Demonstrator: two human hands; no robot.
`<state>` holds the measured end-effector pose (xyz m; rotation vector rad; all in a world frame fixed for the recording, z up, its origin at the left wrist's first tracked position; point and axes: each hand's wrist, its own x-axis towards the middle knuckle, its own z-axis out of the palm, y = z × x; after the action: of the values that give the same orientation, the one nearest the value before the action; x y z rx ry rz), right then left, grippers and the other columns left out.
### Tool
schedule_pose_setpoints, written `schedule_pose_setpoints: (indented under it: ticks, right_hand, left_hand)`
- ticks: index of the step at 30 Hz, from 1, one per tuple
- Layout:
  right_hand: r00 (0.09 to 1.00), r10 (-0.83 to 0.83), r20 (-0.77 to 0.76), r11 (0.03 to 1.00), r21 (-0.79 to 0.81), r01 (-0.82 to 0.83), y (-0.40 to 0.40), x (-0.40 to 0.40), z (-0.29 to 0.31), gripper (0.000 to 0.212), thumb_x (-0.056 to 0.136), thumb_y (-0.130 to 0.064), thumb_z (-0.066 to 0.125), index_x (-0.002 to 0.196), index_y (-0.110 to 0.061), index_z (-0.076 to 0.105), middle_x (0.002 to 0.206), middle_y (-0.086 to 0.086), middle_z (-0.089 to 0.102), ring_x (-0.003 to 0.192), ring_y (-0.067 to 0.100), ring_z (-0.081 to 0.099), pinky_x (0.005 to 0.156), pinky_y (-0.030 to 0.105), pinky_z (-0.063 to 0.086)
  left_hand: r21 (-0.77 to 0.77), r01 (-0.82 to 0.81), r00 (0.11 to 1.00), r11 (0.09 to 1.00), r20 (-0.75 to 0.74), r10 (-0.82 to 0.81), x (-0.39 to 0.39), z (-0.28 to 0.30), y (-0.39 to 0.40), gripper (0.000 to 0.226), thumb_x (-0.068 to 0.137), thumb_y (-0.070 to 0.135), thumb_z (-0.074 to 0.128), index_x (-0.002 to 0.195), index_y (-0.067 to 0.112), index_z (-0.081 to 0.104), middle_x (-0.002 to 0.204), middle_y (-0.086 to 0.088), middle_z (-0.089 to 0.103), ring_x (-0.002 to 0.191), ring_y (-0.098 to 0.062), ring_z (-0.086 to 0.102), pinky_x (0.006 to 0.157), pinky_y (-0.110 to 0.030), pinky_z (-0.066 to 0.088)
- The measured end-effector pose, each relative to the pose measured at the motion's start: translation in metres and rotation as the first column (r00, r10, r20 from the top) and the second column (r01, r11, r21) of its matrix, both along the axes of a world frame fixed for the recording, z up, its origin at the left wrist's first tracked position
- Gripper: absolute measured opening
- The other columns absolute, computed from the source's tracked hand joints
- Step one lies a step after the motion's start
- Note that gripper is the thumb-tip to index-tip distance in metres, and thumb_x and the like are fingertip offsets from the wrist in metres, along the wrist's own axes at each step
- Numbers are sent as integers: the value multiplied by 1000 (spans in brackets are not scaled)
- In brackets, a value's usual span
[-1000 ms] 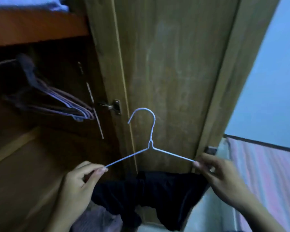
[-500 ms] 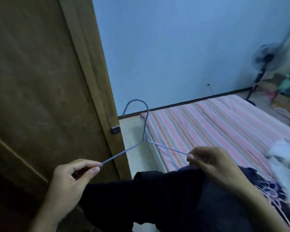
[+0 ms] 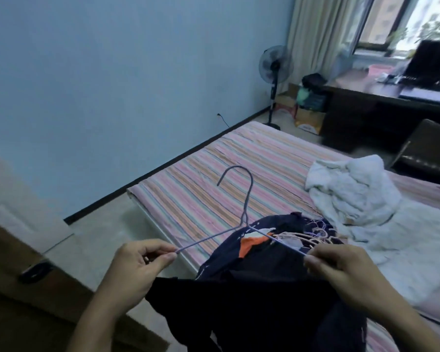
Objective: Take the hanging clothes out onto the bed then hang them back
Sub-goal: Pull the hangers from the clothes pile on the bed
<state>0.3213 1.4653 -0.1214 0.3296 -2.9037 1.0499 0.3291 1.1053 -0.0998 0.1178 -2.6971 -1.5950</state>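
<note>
While held level across lower centre of frame, wire hanger (image 3: 247,199) pinched at both ends: left hand (image 3: 137,270) grasping left shoulder tip between thumb and forefinger, right hand (image 3: 341,270) grasping right tip likewise. Hook pointing up, toward upper left. Black garment (image 3: 252,308) draped below hanger, bottom centre. Behind it, on striped bed (image 3: 201,179), dark clothes with orange patch (image 3: 254,243) and pale hangers (image 3: 313,236). White bedding (image 3: 353,194) bunched at right.

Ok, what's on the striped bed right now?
On the striped bed lie a crumpled white cloth and a dark navy garment with an orange patch, with pinkish wire hangers on it. The bed's near side is hidden.
</note>
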Motion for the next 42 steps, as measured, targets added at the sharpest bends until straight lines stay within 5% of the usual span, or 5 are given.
schedule_pose_setpoints:
  ticks: [8,14,20,35,42]
  right_hand:
    - [949,-314,28,949,27,313,-12,41,-2,27,87,-14,72,64,-27,65,64,-16,64,65,5,60,61,17,42]
    - [898,-434,74,901,66,429,-21,70,-6,26,87,-17,72,64,-26,64,63,-16,64,63,4,60,57,15,40]
    - [830,-536,153,844,86,529,9,72,-27,30,88,-20,70,61,-30,63,64,-17,66,66,6,63,60,18,43]
    - [599,-678,427,701,128,702,215,-94,-245,39,91,-19,64,53,-22,55,54,-7,57,58,10,54,55,27,35]
    - [484,-709,514,653,219,725,267,-168,-335,25,91,-21,63,66,-21,63,73,4,64,81,27,62,66,30,36]
  left_hand:
    - [10,282,959,959,5,-282,-55,-4,7,18,80,-6,73,74,10,78,66,2,73,56,0,62,58,-9,46]
    - [-8,489,872,872,26,-489,-84,-7,13,34,80,-1,74,72,32,78,69,3,74,66,-10,68,63,-16,50]
    - [-34,650,759,759,83,-646,-134,-38,61,12,80,17,77,74,27,77,63,-8,68,56,-10,57,53,-22,42]
    - [-258,571,814,779,298,-498,-289,-271,311,20,85,20,71,67,28,65,66,6,66,68,-16,61,66,-28,42]
    - [-410,560,824,720,367,-431,-349,-354,373,9,89,25,65,80,27,69,85,1,69,88,-25,65,74,-32,48]
